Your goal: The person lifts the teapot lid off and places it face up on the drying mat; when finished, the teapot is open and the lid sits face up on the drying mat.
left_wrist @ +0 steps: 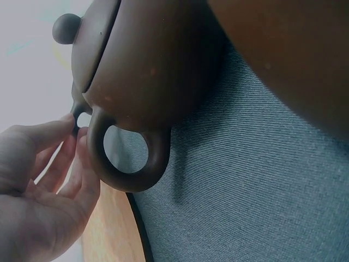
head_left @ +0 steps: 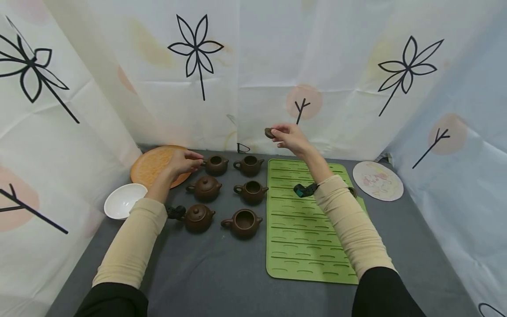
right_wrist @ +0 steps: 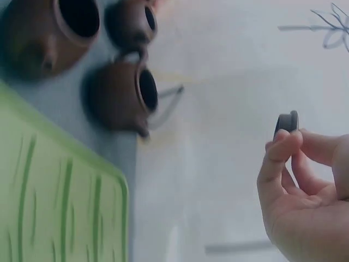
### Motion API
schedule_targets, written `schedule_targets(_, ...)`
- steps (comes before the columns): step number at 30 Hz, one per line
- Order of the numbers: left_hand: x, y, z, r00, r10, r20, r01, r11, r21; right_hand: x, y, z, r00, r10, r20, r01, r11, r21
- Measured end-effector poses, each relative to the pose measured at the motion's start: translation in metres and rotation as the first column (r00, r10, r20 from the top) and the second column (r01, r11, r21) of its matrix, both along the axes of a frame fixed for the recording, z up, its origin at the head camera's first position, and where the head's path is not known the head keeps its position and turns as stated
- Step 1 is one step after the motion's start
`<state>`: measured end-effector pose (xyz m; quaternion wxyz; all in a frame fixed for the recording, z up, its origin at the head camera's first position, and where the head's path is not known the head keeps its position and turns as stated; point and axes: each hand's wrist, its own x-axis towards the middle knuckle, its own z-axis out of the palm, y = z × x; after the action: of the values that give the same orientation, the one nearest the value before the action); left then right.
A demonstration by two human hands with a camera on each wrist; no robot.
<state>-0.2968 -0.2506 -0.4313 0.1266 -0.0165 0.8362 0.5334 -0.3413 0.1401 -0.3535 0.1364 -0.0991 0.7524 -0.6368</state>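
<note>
Pinches lid (head_left: pixel 269 133) in right grip (head_left: pixel 292 138), raised clear of tabletop (head_left: pixel 198 281) in front of curtain (head_left: pixel 269 53). Pinches handle (left_wrist: pixel 80 105) of back-left pot (head_left: pixel 216 169), open at top, in left grip (head_left: pixel 184 163). Nearer in same column: two lidded pots (head_left: pixel 204 189). Just right of column: three open pots (head_left: pixel 243 233). Farther right: green mat (head_left: pixel 301 251), then printed disc (head_left: pixel 378 181). Left of pots: wooden board (head_left: pixel 148 167), with white bowl (head_left: pixel 123 201) nearer.
</note>
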Motion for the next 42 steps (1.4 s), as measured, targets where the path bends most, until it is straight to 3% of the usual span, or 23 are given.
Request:
schedule_targets(5,-0.005,-0.005,-0.011,1.000,-0.002,-0.023,0.001,1.000,-0.018,0.011,0.048,0.007,1.000,0.020,-0.010,-0.020,1.000,-0.023)
schedule_targets(15,-0.006,-0.008,-0.013,1.000,0.000,-0.026,0.000,1.000,-0.022,0.047,0.124,0.013,0.992,0.117,-0.049,-0.114,0.992,0.061)
schedule_targets(22,-0.007,-0.009,-0.013,0.999,-0.004,-0.036,0.004,1.000,-0.016,0.074,0.160,-0.004,0.988,0.132,-0.083,-0.108,0.964,0.244)
schedule_targets(32,-0.004,-0.009,-0.008,0.998,-0.039,-0.039,0.038,0.999,-0.030,0.098,0.191,-0.033,0.983,0.162,0.084,-0.172,0.976,0.132)
schedule_targets(42,-0.002,-0.011,-0.006,0.998,-0.061,-0.019,0.061,0.998,-0.008,0.106,0.205,-0.061,0.977,0.183,0.113,-0.198,0.970,0.142)
